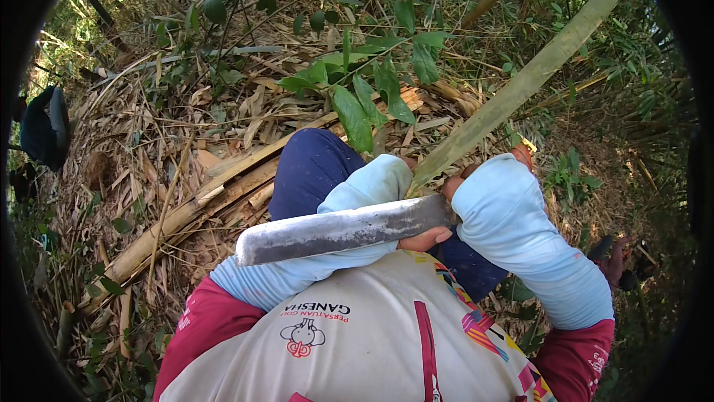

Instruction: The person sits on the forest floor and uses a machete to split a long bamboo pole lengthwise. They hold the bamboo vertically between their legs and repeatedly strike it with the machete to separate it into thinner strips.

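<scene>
A wide machete [342,229], dark with a pale, worn upper side, lies level across my left forearm, its blunt tip to the left. At the blade's right end my right hand [452,185] closes around the handle, which the light blue cuff mostly covers. A long green bamboo strip [520,93] slants from my lap toward the upper right. Its near end goes down behind the blade, where my left hand [425,239] is closed about it. The blade hides most of that hand; a thumb or finger shows below it, and part of the hand above.
Split, yellowish bamboo poles [201,205] lie over dry leaves [216,116] beyond my bent knee [312,164] in dark blue trousers. A leafy green stem [364,97] hangs close ahead. At the left edge is a dark shape [46,127] I cannot make out.
</scene>
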Available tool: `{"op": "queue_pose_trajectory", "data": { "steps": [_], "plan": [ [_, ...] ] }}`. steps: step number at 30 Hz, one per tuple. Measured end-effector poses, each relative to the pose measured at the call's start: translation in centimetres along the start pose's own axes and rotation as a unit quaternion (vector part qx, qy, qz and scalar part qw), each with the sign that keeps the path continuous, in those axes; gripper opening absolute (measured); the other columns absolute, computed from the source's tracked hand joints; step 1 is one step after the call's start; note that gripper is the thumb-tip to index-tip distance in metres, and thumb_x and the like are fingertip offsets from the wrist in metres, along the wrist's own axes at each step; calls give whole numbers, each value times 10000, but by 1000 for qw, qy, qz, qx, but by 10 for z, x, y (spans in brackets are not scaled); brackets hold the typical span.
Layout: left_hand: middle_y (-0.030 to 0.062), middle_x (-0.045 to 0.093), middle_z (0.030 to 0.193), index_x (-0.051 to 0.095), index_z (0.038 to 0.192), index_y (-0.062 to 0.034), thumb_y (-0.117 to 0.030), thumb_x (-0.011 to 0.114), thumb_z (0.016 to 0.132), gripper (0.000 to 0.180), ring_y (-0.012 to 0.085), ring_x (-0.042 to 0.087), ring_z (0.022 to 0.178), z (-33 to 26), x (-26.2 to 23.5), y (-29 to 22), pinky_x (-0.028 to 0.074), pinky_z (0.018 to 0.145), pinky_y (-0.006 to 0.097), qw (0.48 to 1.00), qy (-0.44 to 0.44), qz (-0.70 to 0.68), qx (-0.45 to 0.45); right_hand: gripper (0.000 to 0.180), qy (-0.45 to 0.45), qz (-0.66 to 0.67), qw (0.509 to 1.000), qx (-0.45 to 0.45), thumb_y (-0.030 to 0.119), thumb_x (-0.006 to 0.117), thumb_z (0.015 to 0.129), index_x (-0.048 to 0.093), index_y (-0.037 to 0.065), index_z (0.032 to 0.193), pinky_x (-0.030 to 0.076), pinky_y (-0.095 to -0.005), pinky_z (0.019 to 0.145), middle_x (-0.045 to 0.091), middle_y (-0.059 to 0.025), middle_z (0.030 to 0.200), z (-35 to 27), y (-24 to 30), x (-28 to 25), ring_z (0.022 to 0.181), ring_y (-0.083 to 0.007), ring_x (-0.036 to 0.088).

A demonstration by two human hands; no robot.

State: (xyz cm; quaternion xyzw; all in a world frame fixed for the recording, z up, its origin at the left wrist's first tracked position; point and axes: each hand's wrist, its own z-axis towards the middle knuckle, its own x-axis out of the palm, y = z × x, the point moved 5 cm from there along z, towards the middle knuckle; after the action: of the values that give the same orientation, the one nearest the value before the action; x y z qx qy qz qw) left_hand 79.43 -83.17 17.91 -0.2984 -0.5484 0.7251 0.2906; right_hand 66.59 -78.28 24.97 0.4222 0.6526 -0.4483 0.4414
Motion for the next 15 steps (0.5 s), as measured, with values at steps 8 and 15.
{"op": "queue_pose_trajectory", "data": {
  "steps": [8, 15],
  "plan": [
    [74, 611, 825, 576, 1014, 24, -268, 908, 644, 577, 143, 580, 772, -6, -2, -21, 471, 651, 305, 994, -31, 45, 91, 221, -22, 25, 999, -25, 277, 552, 815, 673, 188, 978, 434, -500, 646, 643, -71, 690, -8, 2, 0, 676, -303, 657],
    [85, 636, 840, 596, 1030, 27, -287, 942, 571, 655, 116, 575, 792, -7, -2, -23, 481, 661, 303, 995, -14, 84, 45, 224, -3, 18, 999, -26, 220, 610, 721, 669, 132, 918, 444, -519, 715, 651, -92, 735, -13, 5, 2, 690, -320, 643]
  ]
}}
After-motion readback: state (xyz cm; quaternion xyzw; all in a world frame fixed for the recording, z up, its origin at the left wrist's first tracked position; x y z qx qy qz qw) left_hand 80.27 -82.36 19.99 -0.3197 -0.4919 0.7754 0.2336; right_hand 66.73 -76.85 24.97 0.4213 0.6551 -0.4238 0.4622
